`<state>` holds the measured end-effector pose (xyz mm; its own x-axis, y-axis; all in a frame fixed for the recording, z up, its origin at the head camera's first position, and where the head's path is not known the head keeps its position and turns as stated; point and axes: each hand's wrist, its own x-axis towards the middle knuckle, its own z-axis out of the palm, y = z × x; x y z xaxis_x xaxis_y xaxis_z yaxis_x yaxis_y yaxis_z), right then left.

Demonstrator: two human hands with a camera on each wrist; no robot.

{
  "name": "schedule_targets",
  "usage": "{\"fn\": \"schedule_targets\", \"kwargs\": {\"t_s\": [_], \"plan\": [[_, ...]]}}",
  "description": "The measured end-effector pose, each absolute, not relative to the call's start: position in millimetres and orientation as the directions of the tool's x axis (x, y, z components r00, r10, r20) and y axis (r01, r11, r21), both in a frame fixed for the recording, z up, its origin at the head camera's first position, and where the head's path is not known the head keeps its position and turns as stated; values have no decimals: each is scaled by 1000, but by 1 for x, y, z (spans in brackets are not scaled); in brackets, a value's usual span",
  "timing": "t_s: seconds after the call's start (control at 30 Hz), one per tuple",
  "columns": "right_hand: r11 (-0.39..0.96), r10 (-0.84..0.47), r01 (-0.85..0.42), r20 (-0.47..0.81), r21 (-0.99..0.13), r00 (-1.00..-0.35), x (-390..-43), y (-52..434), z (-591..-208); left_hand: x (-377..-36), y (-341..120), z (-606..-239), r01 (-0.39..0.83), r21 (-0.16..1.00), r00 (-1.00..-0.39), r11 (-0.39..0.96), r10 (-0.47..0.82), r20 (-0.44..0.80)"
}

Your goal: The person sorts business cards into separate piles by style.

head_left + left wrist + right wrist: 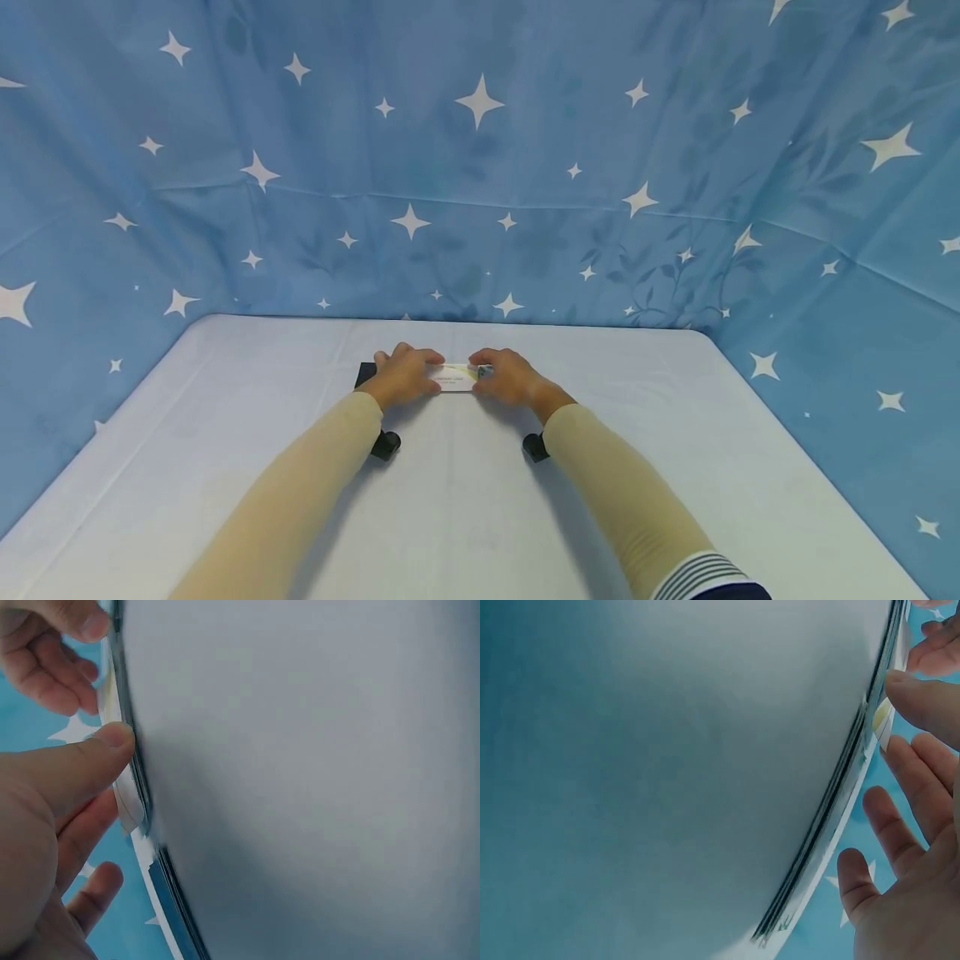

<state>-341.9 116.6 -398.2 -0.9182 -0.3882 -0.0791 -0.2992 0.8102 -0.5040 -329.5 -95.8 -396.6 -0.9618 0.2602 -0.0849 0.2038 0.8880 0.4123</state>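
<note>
Both hands meet at the middle of the white table [465,500]. Between them lies a small white card [453,379] with faint print, on a thin dark flat thing [365,372] that juts out past my left hand [405,375]. In the left wrist view my left thumb [112,739] presses the card's near edge [124,799], with the fingers curled behind it. My right hand [510,377] holds the card's other end. There the thumb [922,697] sits on the card [881,716] and the fingers [900,787] reach past the dark edge [817,840].
Blue cloth with white stars [480,167] walls the table at the back and on both sides. A black camera sits under each wrist [385,444] [536,447]. Both arms wear cream sleeves.
</note>
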Motion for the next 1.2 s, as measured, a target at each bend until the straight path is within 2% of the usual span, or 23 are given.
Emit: {"fn": "schedule_targets", "kwargs": {"t_s": [0.6,1.2], "plan": [[869,-369,-300,-113,-393,-922,-337,113,-398,-328,-91,-399,213,355,-955,910,270,-119],[894,-377,-318,-147,-315,-915,-330,109,-405,-322,-95,-404,198,375,-945,906,278,-174]]}}
